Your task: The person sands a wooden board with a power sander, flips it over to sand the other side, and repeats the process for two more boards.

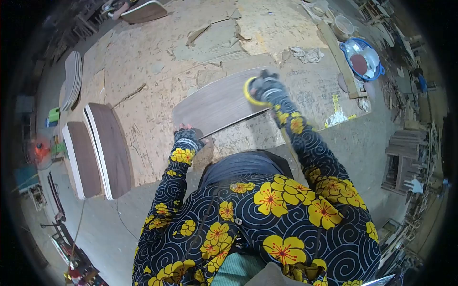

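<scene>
A curved wooden panel (219, 102) with a grey-brown face lies on the worktable in front of me. My left hand (189, 136), in a grey fingerless glove, rests at the panel's near left corner with its fingertips spread on the surface. At the panel's right end, my right hand (267, 86), gloved too, is closed on a round yellow-rimmed pad (249, 91). The pad is against the panel's face or just over it; the hand is somewhat blurred and hides part of the pad.
More curved panels (114, 152) are stacked at the table's left edge, with another stack (72, 81) farther back. A blue basket (380, 71) with containers stands at the right, near a crumpled cloth (307, 55). Part of another person's hand (123, 8) shows beside a panel (144, 12).
</scene>
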Motion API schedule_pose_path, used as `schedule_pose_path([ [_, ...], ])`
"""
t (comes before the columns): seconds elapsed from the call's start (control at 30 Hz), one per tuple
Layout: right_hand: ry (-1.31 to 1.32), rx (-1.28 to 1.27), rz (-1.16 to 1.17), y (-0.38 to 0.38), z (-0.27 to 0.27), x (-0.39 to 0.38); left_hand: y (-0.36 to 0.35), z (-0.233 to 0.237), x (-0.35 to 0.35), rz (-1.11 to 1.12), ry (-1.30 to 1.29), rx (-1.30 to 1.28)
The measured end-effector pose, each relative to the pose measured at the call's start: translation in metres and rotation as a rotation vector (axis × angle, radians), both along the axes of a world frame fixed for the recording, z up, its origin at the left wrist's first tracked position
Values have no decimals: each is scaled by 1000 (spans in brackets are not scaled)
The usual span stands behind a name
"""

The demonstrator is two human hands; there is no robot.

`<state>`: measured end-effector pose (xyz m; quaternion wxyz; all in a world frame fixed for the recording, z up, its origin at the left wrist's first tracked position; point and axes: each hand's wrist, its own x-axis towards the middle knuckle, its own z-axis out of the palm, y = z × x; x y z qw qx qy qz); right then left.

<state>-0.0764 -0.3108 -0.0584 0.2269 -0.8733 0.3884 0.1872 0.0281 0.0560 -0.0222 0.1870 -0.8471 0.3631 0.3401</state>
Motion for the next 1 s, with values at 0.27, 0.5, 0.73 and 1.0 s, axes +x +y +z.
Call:
schedule_pose_path([
  [0.27,-149,-5,128,87,105,-3,-13,13,3,-1,29,55],
  [0.5,1,104,-124,-72,46,-24,-19,11,5,-69,17,129],
  [0.73,-184,-107,117,-14,38,2,-32,30,2,-42,31,184],
  [1.0,-97,-127,189,22,87,32,-23,13,3,-20,5,136],
])
